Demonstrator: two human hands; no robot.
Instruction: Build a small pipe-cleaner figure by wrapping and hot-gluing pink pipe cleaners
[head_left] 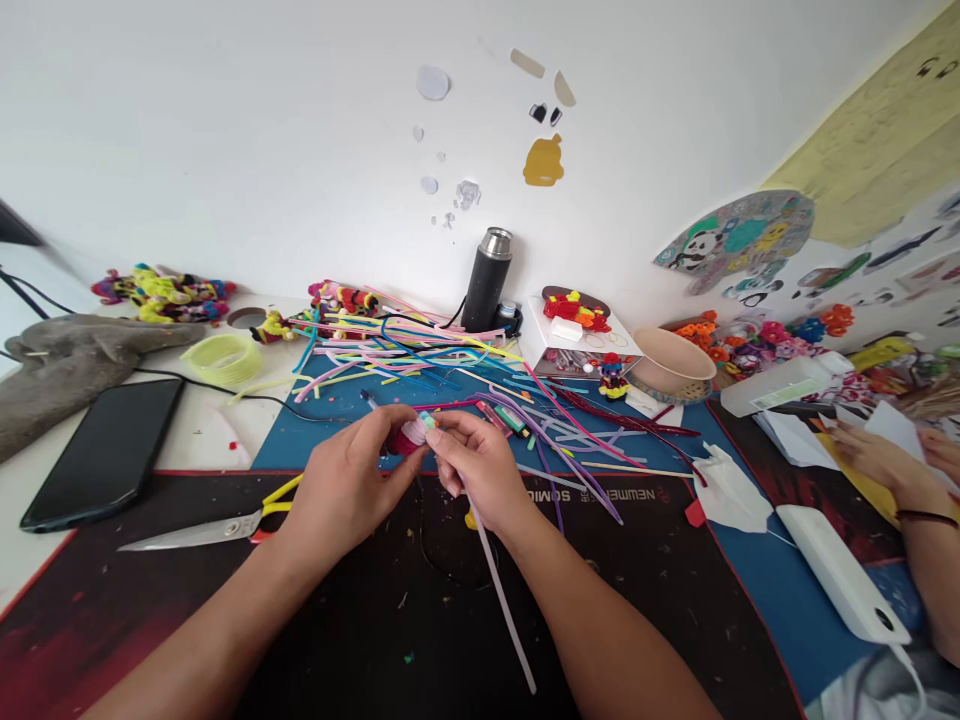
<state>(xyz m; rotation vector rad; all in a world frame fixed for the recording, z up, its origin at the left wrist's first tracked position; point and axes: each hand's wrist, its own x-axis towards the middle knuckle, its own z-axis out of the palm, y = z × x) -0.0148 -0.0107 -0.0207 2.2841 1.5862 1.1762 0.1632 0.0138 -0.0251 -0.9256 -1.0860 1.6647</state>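
Over the black mat my left hand (352,475) is closed on a small craft piece (411,434) of magenta and pale pink fuzzy coils, partly hidden by the fingers. My right hand (476,465) pinches the piece's right side, where a bit of turquoise and orange shows. From below my right fingers a long pale lilac pipe cleaner (501,590) hangs down towards me; its upper end is hidden. Scissors with yellow handles (240,524) lie under and left of my left wrist. Several loose pipe cleaners (420,360) are heaped just behind both hands.
A black phone (105,450) and a yellow-green coil (223,358) lie at left. Behind stand a black thermos (487,280), a white box (581,345) and a round bowl (671,365). At right are a white power bank (844,570) and another person's hands (870,460) with paper.
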